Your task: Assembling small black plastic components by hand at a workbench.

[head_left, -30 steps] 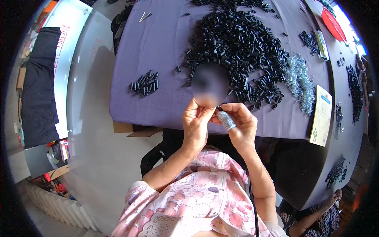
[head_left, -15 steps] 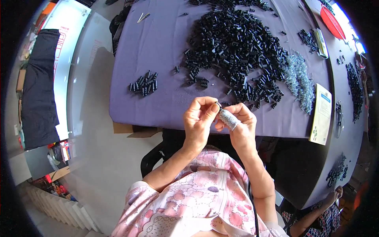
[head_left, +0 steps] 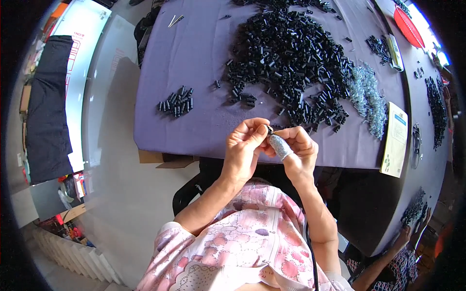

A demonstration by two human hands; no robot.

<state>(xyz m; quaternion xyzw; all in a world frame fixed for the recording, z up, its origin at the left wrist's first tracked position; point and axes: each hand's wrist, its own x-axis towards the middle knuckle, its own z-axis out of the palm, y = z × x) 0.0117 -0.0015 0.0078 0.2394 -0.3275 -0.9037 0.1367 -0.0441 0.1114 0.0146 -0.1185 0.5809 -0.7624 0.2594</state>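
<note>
My left hand [head_left: 241,150] pinches a small black piece [head_left: 270,130] between thumb and fingertips, just off the table's near edge. My right hand [head_left: 300,150] meets it there, fingers closed, with a grey sleeve [head_left: 280,146] over the thumb. The fingertips hide most of the piece, and whether the right fingers hold a second small part does not show. Beyond the hands spreads a large heap of short black tubes [head_left: 291,63]. To its right lies a pile of small clear, shiny parts [head_left: 369,97]. A smaller group of black tubes [head_left: 175,102] rests at the left.
A purple cloth [head_left: 194,58] covers the table. At the right are a yellow packet [head_left: 394,140], a pair of glasses [head_left: 417,140] and a red basket [head_left: 408,26]. Another person's arm [head_left: 383,264] reaches toward a dark pile [head_left: 414,211] at lower right.
Both hands have shifted only slightly, and the sleeved right thumb has tilted more upright beside the black piece. At lower right, the other person's hands have moved up to the dark pile.
</note>
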